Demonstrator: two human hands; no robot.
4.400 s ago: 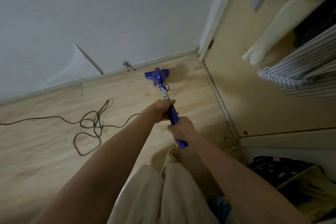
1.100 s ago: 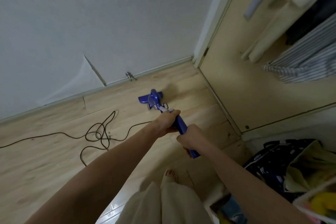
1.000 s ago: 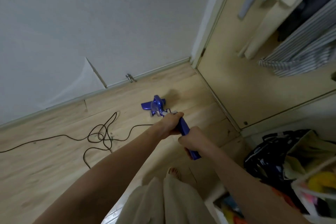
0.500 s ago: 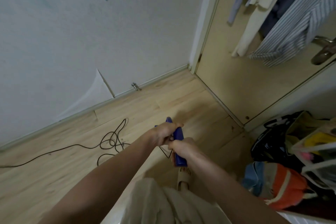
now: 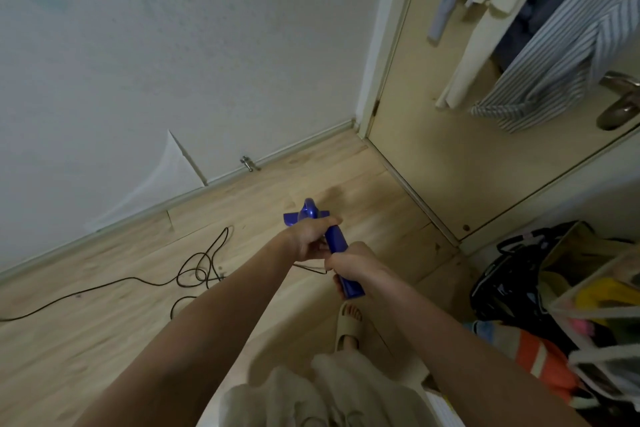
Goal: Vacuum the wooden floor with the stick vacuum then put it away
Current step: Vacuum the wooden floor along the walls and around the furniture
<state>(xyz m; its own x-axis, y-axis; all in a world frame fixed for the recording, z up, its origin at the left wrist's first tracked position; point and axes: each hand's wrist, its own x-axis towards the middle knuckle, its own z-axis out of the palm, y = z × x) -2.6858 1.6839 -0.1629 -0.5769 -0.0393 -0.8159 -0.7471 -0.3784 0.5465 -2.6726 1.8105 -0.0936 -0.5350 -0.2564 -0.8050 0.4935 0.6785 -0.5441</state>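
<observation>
Gripping the blue vacuum point(image 5: 337, 240) two-handed, I had the left hand point(image 5: 309, 240) wrapped round the upper shaft and the right hand point(image 5: 349, 263) closed on the handle below it. Its head point(image 5: 302, 216) sat on the wooden floor point(image 5: 104, 315), well short of the wall. The black cord point(image 5: 194, 270) lay looped to the left; in my judgement, strokes needed to stay clear of it, head kept flat.

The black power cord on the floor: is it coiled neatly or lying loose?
Loose. The black cord sprawls over the wooden floor in uneven, tangled loops, one end trailing left.
</observation>
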